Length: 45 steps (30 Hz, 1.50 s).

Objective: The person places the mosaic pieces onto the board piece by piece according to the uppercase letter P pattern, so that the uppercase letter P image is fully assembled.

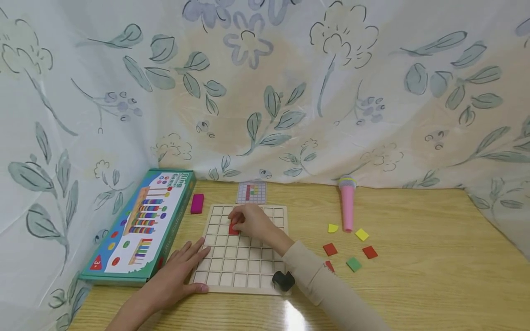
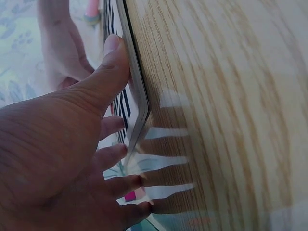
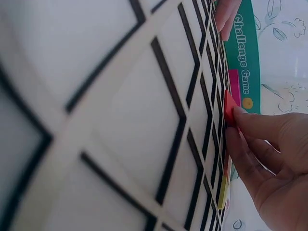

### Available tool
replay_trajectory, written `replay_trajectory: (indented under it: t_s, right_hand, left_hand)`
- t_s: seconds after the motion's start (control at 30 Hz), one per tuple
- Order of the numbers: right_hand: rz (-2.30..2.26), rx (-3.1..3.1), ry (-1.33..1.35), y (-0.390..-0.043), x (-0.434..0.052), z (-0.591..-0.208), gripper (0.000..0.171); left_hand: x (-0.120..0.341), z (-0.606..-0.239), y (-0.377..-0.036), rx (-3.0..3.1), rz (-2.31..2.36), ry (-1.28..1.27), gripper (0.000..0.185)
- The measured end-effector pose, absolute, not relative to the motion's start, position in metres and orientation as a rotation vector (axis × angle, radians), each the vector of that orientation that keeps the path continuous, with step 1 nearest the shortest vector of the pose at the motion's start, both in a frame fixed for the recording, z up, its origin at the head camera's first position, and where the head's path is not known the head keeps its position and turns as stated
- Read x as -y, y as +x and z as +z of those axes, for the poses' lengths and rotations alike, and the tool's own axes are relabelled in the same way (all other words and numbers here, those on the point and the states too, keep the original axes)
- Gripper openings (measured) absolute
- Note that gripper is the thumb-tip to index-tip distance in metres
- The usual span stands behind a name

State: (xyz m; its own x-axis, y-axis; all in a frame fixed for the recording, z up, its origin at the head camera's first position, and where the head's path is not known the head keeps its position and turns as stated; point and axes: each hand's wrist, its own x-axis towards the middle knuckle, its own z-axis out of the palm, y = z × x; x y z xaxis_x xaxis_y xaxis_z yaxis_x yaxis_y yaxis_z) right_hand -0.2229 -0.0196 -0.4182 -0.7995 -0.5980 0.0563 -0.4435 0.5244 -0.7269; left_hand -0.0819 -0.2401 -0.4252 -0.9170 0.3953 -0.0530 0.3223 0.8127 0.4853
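A pale wooden grid board lies flat on the table in the head view. My right hand reaches over its upper left part and pinches a red square tile down against the cells. The right wrist view shows my fingertips on that red tile, which stands on edge against the board. My left hand lies flat with fingers spread at the board's lower left corner. Its thumb presses against the board's edge.
A green game box lies left of the board, with a magenta block beside it. A pattern card sits behind the board. To the right are a pink toy microphone and loose tiles: yellow, red, green.
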Motion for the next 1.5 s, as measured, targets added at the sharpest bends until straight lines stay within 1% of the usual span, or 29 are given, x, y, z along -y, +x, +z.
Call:
replay_trajectory:
  t_s: [0.3, 0.43, 0.57, 0.7, 0.9, 1.1, 1.3, 1.4, 1.5]
  right_hand:
    - [-1.133, -2.507, -0.916, -0.225, 0.018, -0.418, 0.022]
    - [-1.041, -2.509, -0.939, -0.221, 0.013, -0.405, 0.023]
    - [-0.958, -2.518, -1.007, -0.213, -0.003, -0.387, 0.025]
    - [-0.929, -2.511, -1.083, -0.207, -0.028, -0.377, 0.028]
    - [-0.885, -2.55, -1.092, -0.198, -0.08, -0.371, 0.029]
    - [-0.905, -2.631, -1.099, -0.189, -0.138, -0.376, 0.028]
    - [-0.917, -2.661, -0.955, -0.177, -0.181, -0.388, 0.03]
    - [-0.94, -2.64, -0.891, -0.171, -0.196, -0.393, 0.032]
    - [-0.962, -2.618, -0.887, -0.167, -0.205, -0.4, 0.034]
  left_hand:
    - [0.241, -0.426, -0.082, -2.858, 0.716, 0.584, 0.087]
    - [0.24, -0.426, -0.081, -2.846, 0.718, 0.566, 0.087]
    - [0.239, -0.424, -0.081, -2.839, 0.722, 0.548, 0.087]
    - [0.239, -0.423, -0.082, -2.837, 0.715, 0.545, 0.087]
    - [0.239, -0.424, -0.081, -2.838, 0.718, 0.546, 0.087]
    - [0.24, -0.425, -0.081, -2.842, 0.726, 0.543, 0.087]
    - [0.24, -0.425, -0.081, -2.839, 0.726, 0.529, 0.087]
    - [0.24, -0.425, -0.081, -2.841, 0.724, 0.537, 0.087]
    - [0.239, -0.426, -0.081, -2.848, 0.723, 0.55, 0.087]
